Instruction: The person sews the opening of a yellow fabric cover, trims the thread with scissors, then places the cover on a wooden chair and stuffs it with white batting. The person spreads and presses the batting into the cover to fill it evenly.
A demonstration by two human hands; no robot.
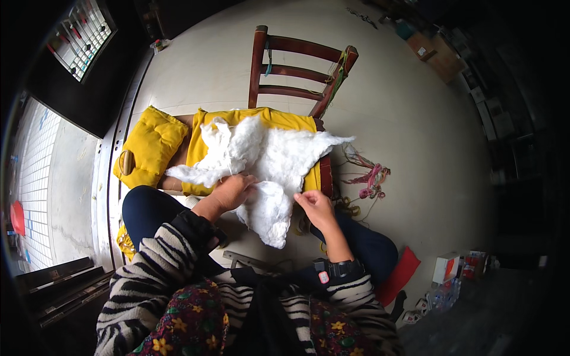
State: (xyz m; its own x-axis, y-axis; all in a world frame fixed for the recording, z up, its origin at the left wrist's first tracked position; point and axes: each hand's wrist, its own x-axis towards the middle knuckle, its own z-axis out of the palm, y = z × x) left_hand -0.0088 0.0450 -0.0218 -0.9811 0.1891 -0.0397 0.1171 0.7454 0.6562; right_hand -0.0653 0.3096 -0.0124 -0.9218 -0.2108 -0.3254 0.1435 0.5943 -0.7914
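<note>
A torn, fluffy sheet of white wadding (285, 153) lies spread over a yellow cloth (311, 178) on a chair seat, and one lobe hangs over the near edge. My left hand (234, 191) has its fingers closed on the wadding near its middle. Close to the right edge of the hanging lobe is my right hand (315, 205), thumb and forefinger together; whether fibre is pinched between them cannot be told. To the left rests a stuffed yellow cushion (153, 147) with an oval wooden ring (126, 162) on it.
The wooden chair's back (303, 71) rises beyond the seat, with threads tied to it. Tangled pink and green yarn (372, 178) lies on the floor at the right. A red cloth (401, 273) is beside my right knee. Boxes (445, 267) and bottles stand farther right.
</note>
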